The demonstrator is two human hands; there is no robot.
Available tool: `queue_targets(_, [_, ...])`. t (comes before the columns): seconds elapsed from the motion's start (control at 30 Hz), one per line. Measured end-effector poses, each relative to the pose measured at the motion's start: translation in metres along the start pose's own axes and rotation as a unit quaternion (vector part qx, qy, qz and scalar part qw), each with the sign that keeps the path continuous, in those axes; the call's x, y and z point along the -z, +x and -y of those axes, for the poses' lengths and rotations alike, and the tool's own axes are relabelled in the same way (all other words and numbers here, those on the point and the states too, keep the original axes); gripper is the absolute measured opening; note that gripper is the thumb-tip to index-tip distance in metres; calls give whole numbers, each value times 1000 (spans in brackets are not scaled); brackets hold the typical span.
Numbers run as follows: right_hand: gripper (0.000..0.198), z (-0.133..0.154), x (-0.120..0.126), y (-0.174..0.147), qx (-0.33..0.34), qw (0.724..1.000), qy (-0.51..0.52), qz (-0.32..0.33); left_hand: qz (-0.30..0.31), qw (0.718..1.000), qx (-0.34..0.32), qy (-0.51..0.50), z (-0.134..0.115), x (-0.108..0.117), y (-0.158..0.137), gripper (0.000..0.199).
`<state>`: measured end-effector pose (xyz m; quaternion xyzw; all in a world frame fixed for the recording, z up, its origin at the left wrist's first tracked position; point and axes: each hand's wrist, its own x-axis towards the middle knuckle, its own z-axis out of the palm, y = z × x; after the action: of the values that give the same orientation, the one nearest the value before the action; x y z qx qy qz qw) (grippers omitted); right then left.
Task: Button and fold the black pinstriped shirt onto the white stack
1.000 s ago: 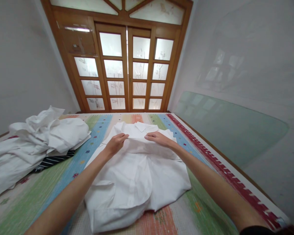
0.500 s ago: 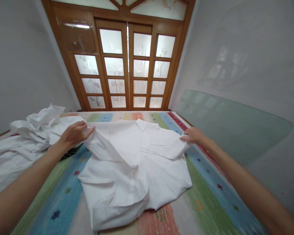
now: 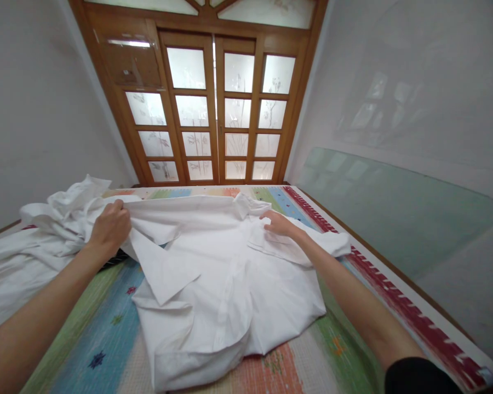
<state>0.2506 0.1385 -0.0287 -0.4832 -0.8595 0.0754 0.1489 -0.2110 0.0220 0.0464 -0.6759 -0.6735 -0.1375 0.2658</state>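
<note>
A white collared shirt (image 3: 205,235) lies spread out, its collar toward the far side and its hem toward me. My left hand (image 3: 112,224) is closed on the shirt's left part near the shoulder, pulling the upper edge taut. A loose fold hangs down below that hand. Over the shirt's right front, just below the collar (image 3: 246,205), is my right hand (image 3: 276,223), with thumb and forefinger apart and nothing visibly between them. The right sleeve (image 3: 334,242) lies loose beyond my right forearm.
A heap of white clothes (image 3: 53,230) lies at the left, with something dark partly hidden beside it. Under everything is a colourful striped cloth (image 3: 110,323) with star patterns. A glass panel (image 3: 386,202) leans along the right wall. Wooden doors (image 3: 213,109) with frosted panes stand at the back.
My right hand has let go of the right sleeve and moved left toward the collar. My left hand has moved left with the shirt, stretching its upper edge.
</note>
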Motion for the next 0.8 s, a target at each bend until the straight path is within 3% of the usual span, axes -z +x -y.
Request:
queue_targets(0.1, [57, 23, -23, 31, 18, 997, 22, -75, 37, 993, -14, 107, 8, 7, -5, 28])
queue_targets(0.23, [56, 41, -43, 63, -45, 991, 61, -115, 68, 987, -42, 141, 23, 20, -14, 30])
queue_targets(0.37, [36, 49, -52, 78, -96, 989, 80, -82, 62, 987, -16, 148, 41, 29, -21, 31])
queue_targets(0.47, [20, 56, -56, 79, -54, 996, 62, -30, 85, 984, 6, 159, 52, 27, -23, 27])
queue_targets(0.53, [19, 61, -58, 78, -24, 998, 50, -2, 137, 975, 11, 172, 52, 25, -22, 24])
queue_targets(0.6, [20, 66, -61, 77, -17, 999, 42, 6, 184, 967, 4, 178, 44, 24, -19, 23])
queue_targets(0.67, [23, 71, -63, 75, -24, 999, 39, 1, 192, 966, -19, 174, 25, 23, -13, 24])
queue_targets(0.8, [19, 77, -66, 69, -28, 997, 41, -50, 173, 977, -107, 70, -38, 17, 4, 24])
